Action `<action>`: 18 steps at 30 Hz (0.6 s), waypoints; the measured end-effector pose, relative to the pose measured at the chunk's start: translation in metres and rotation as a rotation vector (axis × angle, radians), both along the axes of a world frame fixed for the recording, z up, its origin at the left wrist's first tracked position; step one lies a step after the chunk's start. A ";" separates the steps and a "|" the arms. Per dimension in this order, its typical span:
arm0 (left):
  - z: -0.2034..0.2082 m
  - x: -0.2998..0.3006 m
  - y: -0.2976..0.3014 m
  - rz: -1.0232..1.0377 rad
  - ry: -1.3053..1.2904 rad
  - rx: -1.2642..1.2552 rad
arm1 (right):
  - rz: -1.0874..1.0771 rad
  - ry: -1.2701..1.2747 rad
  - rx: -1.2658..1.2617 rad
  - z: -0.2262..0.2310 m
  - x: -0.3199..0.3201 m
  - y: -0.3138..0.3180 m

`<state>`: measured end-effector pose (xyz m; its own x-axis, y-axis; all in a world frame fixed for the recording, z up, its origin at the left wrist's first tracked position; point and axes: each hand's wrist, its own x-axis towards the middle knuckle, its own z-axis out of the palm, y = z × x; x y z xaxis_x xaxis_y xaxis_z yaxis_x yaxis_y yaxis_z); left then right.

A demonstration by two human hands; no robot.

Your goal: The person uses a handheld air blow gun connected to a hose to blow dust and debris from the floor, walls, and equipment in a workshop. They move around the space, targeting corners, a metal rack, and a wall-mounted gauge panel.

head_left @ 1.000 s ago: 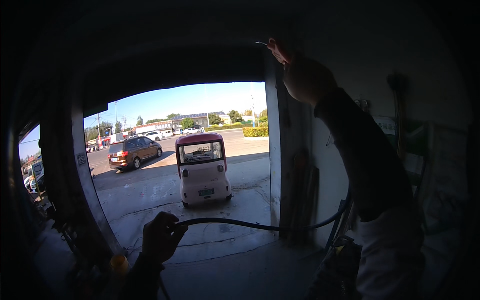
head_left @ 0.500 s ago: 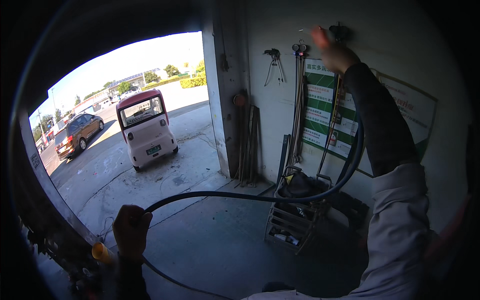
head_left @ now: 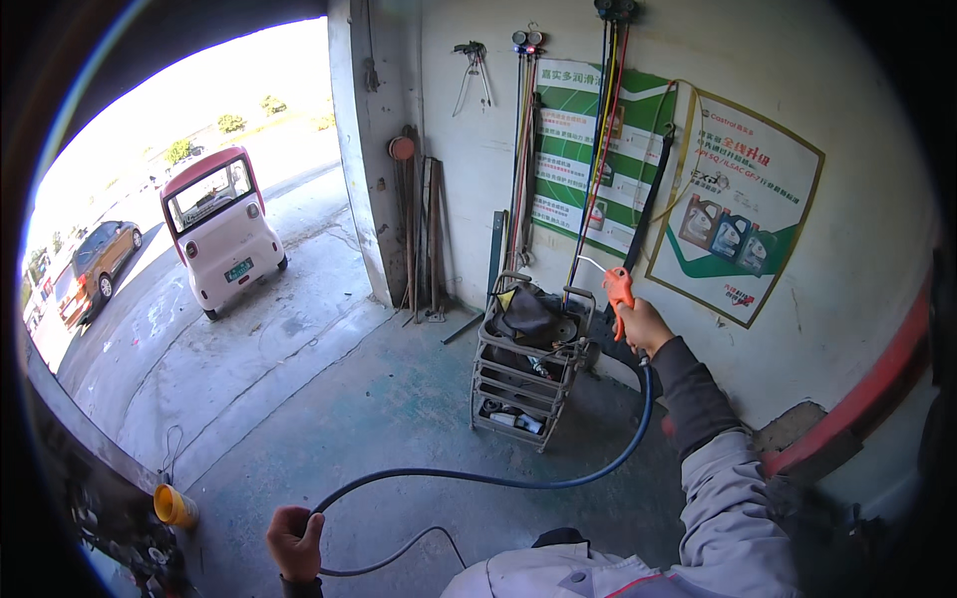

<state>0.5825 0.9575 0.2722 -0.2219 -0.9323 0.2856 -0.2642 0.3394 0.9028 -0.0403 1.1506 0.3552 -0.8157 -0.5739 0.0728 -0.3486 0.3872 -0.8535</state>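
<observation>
My right hand (head_left: 646, 329) is closed round an orange air blow gun (head_left: 619, 293) with a thin, bent pale nozzle pointing left. From the gun's lower end a dark blue air hose (head_left: 478, 477) hangs down and curves across to my left hand (head_left: 294, 543). That hand is closed on the hose at the lower left, thumb up. Beyond it the hose loops back to the right along the floor, passing out of sight by my clothing. The gun is held in front of a grey tool cart (head_left: 526, 391), apart from it as far as I can tell.
Dark cloth lies on the cart. Gauges with hoses (head_left: 527, 42) and posters (head_left: 743, 209) hang on the wall. A yellow bucket (head_left: 175, 506) stands at the left. Metal bars (head_left: 429, 239) lean by the doorway; outside are a small white-and-red vehicle (head_left: 231, 239) and a brown car (head_left: 100, 267).
My right hand with the blow gun has come down from high by the wall to cart height. The view has tilted down and right. My left hand stays on the hose.
</observation>
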 end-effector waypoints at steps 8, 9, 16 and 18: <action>-0.064 -0.036 0.043 -0.014 -0.040 -0.056 | 0.254 -0.871 -0.262 -0.053 0.016 0.084; -0.065 -0.046 0.051 -0.024 -0.039 -0.018 | 0.177 -0.879 -0.239 -0.054 0.012 0.095; -0.057 -0.159 0.098 -0.228 -0.104 -0.012 | 0.069 -0.686 -0.472 -0.041 -0.063 0.256; -0.058 -0.205 0.117 -0.304 -0.076 -0.048 | 0.001 -0.653 -0.544 -0.042 -0.090 0.320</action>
<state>0.3774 1.0745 0.2139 -0.5107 -0.8058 0.2997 -0.2099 0.4549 0.8654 -0.1305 1.4704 0.3132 -0.7895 -0.5961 -0.1463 0.2784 -0.1353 -0.9509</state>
